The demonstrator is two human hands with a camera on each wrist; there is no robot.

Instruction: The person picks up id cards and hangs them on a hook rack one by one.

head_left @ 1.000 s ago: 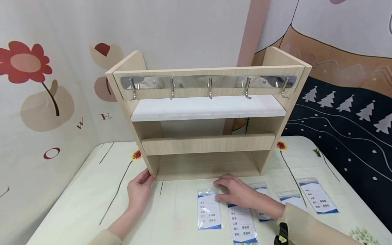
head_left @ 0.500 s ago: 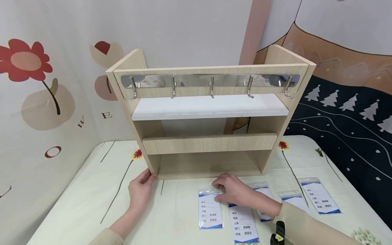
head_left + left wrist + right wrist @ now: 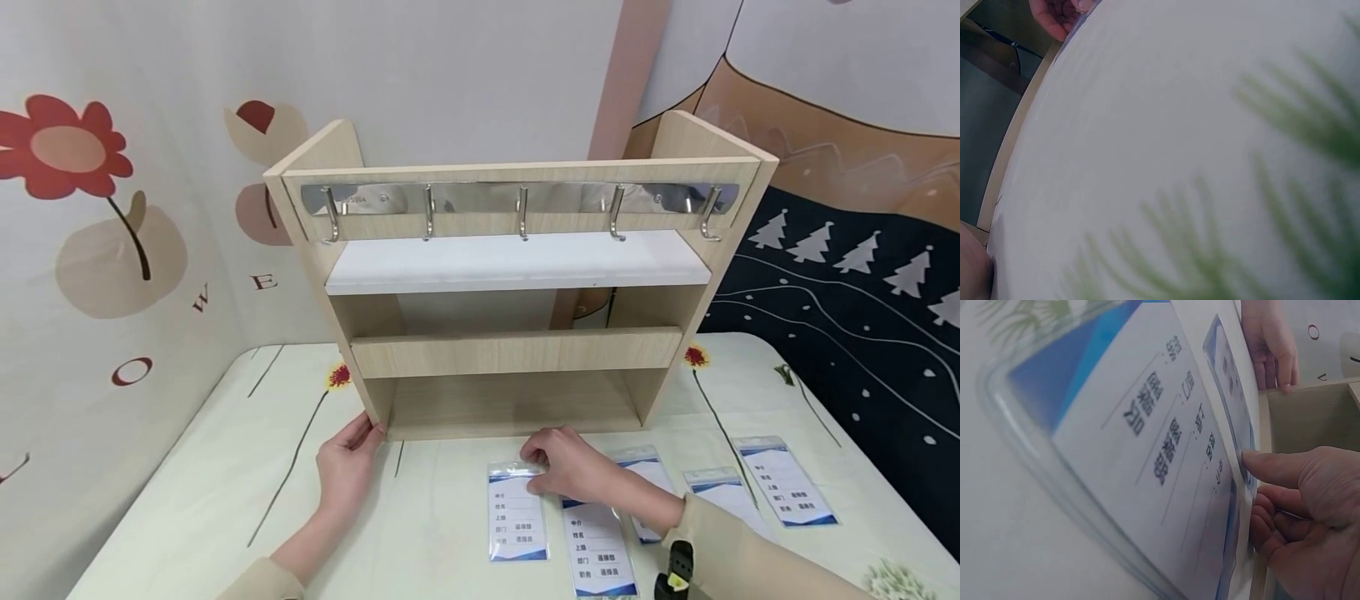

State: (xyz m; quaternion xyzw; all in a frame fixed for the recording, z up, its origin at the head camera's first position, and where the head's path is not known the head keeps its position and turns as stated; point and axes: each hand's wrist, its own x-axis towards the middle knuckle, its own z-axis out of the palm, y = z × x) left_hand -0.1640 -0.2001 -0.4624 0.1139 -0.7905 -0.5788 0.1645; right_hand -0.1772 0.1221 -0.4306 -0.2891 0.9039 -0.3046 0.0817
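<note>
A wooden shelf unit [image 3: 517, 353] with a metal hook strip [image 3: 476, 198] stands on the table. My left hand [image 3: 347, 467] holds its lower left front corner, thumb at the front. My right hand [image 3: 573, 468] rests by the leftmost plastic-sleeved name badge [image 3: 517, 521], just in front of the shelf. In the right wrist view, the right thumb [image 3: 1272, 465] touches that badge's edge and the other fingers are loosely bent beside it. The badge lies flat. A second name badge [image 3: 600, 546] lies under the right wrist.
More badges lie to the right, one badge [image 3: 787, 483] farthest out. The floral tablecloth [image 3: 427, 533] covers the table. A printed curtain [image 3: 465, 83] hangs behind, and a dark panel with white trees [image 3: 847, 333] is at the right.
Both hands keep their places at the shelf corner and the leftmost badge. The right forearm has shifted slightly left, and the head view has moved a little.
</note>
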